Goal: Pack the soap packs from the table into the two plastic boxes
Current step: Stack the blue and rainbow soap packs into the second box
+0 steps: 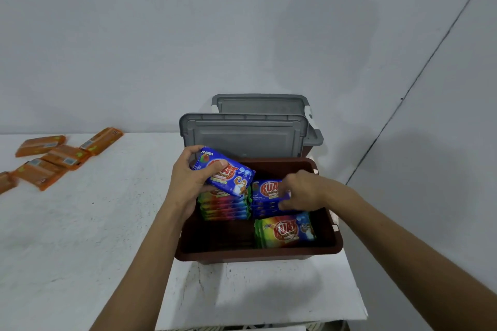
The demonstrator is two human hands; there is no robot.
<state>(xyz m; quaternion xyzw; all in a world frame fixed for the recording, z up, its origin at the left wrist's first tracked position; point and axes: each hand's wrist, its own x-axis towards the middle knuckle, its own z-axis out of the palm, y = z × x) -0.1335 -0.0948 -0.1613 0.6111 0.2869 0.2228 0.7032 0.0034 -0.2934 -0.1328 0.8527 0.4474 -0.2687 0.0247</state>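
Note:
A brown plastic box (258, 253) stands open in front of me, its grey lid (242, 133) tipped up at the back. Inside lie stacks of colourful soap packs (223, 207) and a single rainbow pack (285, 230) at the front right. My left hand (188, 180) holds a blue soap pack (228, 172) tilted above the left stack. My right hand (304, 191) grips the top blue pack (266, 191) of the right stack inside the box. A second box (313, 140) sits behind, mostly hidden, with its own grey lid (259, 103) raised.
Several orange soap packs (64, 156) lie scattered on the white table (80, 223) at the far left. The box rests on a white surface (269, 290) near its front edge. A grey wall rises close behind and to the right.

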